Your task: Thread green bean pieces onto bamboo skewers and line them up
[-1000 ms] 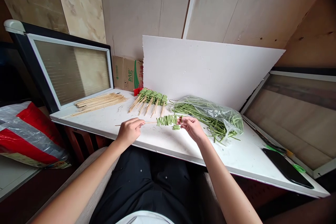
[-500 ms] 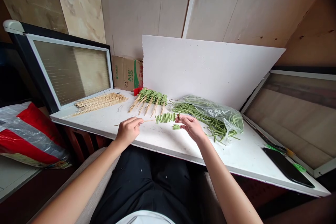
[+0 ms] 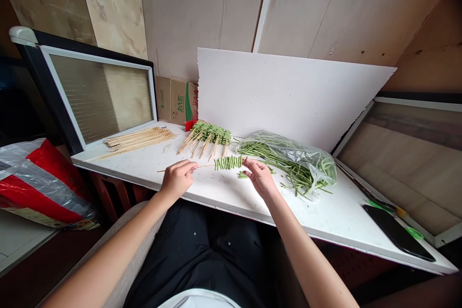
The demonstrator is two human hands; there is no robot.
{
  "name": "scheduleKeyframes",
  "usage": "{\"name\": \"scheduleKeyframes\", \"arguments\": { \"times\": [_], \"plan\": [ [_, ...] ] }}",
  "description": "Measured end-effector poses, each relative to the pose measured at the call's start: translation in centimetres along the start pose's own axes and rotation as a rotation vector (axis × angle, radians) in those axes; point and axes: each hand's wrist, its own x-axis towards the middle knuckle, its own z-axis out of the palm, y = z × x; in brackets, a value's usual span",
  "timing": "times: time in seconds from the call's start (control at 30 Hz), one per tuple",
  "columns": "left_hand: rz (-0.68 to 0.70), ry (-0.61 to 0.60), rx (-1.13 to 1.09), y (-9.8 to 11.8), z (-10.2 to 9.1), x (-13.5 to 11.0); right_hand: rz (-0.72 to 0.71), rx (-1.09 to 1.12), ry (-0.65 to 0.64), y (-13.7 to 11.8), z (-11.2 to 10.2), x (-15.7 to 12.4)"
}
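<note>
A bean skewer between our two hands, over the white table (image 3: pixel 224 197).
Our left hand (image 3: pixel 176 179) pinches the bare end of the skewer (image 3: pixel 205 166), held level just above the tabletop (a row of bean pieces (image 3: pixel 228 162) fills its right half). Our right hand (image 3: pixel 260 176) has its fingertips at the row's right end; whether they grip we cannot tell. Loose cut pieces (image 3: pixel 242 175) lie just beneath.

Lighting: soft, even and moderately bright; source out of view. Brightest areas: white table (image 3: pixel 342 211) and white board (image 3: pixel 288 96), not blown out. Shadows: faint and diffuse under left hand (image 3: pixel 176 179) and right hand (image 3: pixel 260 176); deep below the table edge. Glare: mild sheen on plastic bag (image 3: pixel 303 154). Distortion: wide-angle bending at edges, dark upper-right corner. Focus: sharp, no motion blur.
</note>
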Motion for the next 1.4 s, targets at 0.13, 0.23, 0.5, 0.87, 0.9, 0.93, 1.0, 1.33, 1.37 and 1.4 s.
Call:
{"name": "scheduleKeyframes", "arguments": {
  "times": [0.13, 0.23, 0.5, 0.87, 0.9, 0.93, 1.0, 1.33, 1.37, 1.4],
  "plan": [
    [0.001, 0.003, 0.012, 0.0, -0.1, 0.0, -0.029, 0.0, 0.029, 0.8, 0.4, 0.0],
    [0.008, -0.002, 0.018, -0.1, -0.1, 0.0, -0.023, 0.013, 0.051, 1.0, 0.6, -0.1],
    [0.019, -0.022, -0.027, -0.5, 0.3, -0.4, -0.065, -0.024, 0.059, 1.3, 0.9, -0.4],
    [-0.002, -0.047, -0.078, 0.2, 0.7, -0.9, -0.096, -0.034, 0.06, 1.4, 1.8, -1.0],
    [0.004, -0.054, -0.081, 0.4, 0.7, -0.9, -0.099, -0.053, 0.044, 1.6, 2.1, -1.1],
    [0.009, -0.062, -0.089, 0.6, 0.8, -0.9, -0.102, -0.073, 0.024, 1.8, 2.4, -1.3],
    [0.012, -0.065, -0.121, 1.0, 0.9, -0.8, -0.115, -0.112, -0.009, 2.0, 3.0, -1.7],
    [-0.039, -0.117, -0.155, 0.6, 0.6, 0.3, -0.156, -0.143, 0.141, 1.0, 2.4, -1.1],
    [-0.043, -0.121, -0.148, 0.4, 0.5, 0.3, -0.151, -0.142, 0.149, 1.0, 2.2, -0.9],
    [-0.044, -0.124, -0.142, 0.3, 0.5, 0.3, -0.144, -0.139, 0.147, 0.9, 2.1, -0.8]
  ]
}}
